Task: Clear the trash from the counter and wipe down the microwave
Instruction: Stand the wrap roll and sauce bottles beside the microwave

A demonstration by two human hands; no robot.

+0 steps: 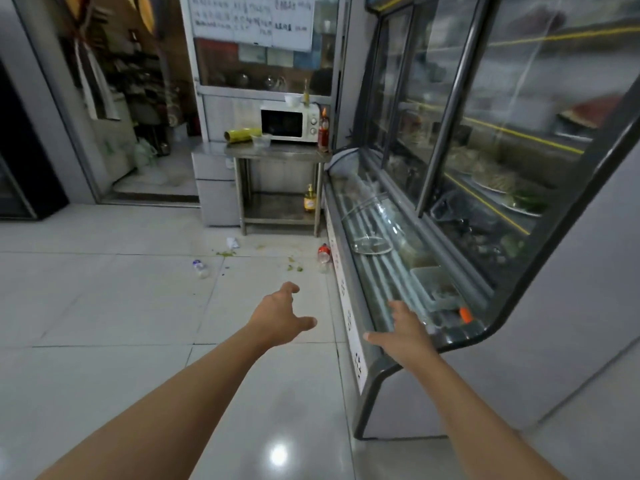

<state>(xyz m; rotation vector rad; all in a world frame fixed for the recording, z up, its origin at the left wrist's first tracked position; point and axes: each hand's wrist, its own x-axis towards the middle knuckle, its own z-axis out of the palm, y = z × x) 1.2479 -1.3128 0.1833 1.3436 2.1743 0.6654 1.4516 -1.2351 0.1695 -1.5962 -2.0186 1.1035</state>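
Both hands reach forward empty, fingers loosely spread: left hand (282,315) over the tiled floor, right hand (405,332) just beside the glass display case (398,237). The white boxy microwave (290,122) sits on the steel counter (277,152), beyond the case's far end.

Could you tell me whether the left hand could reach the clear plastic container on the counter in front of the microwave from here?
Probably not yet. The left hand is open over the floor, well short of the clear plastic container by the microwave. The floor between looks walkable, apart from a fallen bottle.
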